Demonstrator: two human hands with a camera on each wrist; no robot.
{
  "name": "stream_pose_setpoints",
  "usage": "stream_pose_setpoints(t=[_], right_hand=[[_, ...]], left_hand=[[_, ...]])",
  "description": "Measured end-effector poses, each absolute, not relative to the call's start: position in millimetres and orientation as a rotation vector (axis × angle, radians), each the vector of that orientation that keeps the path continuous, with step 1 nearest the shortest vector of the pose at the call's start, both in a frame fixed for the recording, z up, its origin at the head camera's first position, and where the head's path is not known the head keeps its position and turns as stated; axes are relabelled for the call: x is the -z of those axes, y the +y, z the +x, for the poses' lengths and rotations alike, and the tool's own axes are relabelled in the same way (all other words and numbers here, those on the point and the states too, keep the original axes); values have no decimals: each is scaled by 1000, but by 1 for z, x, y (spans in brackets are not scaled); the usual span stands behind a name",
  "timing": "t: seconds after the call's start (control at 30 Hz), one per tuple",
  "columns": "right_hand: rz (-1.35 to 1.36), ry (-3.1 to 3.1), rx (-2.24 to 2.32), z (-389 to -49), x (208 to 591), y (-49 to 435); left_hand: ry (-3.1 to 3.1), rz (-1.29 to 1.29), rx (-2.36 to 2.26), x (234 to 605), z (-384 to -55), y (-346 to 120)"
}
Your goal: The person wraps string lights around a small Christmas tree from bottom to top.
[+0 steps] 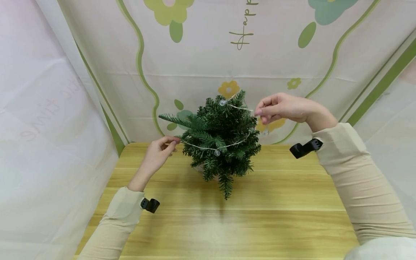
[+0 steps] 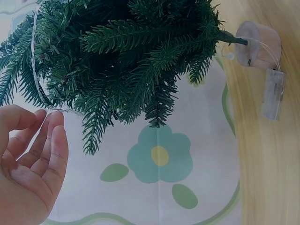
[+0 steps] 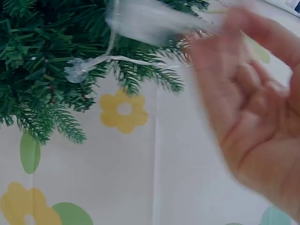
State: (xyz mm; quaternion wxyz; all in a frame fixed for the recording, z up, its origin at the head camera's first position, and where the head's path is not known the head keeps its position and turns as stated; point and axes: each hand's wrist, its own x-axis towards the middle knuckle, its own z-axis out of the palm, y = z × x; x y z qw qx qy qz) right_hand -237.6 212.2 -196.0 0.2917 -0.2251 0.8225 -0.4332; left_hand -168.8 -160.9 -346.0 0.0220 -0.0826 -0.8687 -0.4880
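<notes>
A small artificial Christmas tree point(image 1: 224, 133) stands upright on the table, with a clear-wired light string point(image 1: 238, 143) looped around its front and upper branches. At the tree's left side, my left hand point(image 1: 159, 153) pinches the string between thumb and fingertips near a branch. My right hand point(image 1: 284, 108), to the right of the treetop, pinches another stretch of the string, drawn out from the branches. It is blurred in the right wrist view, where a clear bulb point(image 3: 77, 70) hangs by the needles. Behind the tree the string's course is hidden.
The tree has a round, light-coloured base point(image 2: 258, 44). Beside it on the wooden table point(image 1: 208, 224) lies a clear battery box point(image 2: 273, 93) with thin wires. Printed cloth point(image 1: 201, 61) hangs behind the table and at both sides.
</notes>
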Motion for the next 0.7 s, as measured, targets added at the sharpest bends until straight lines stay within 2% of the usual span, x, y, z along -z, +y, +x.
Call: stream_pose_setpoints(t=[0.7], right_hand=[[-429,2247,1063,-241,202,213]], left_hand=[[-2689,-260,1529,344,-167,-162]])
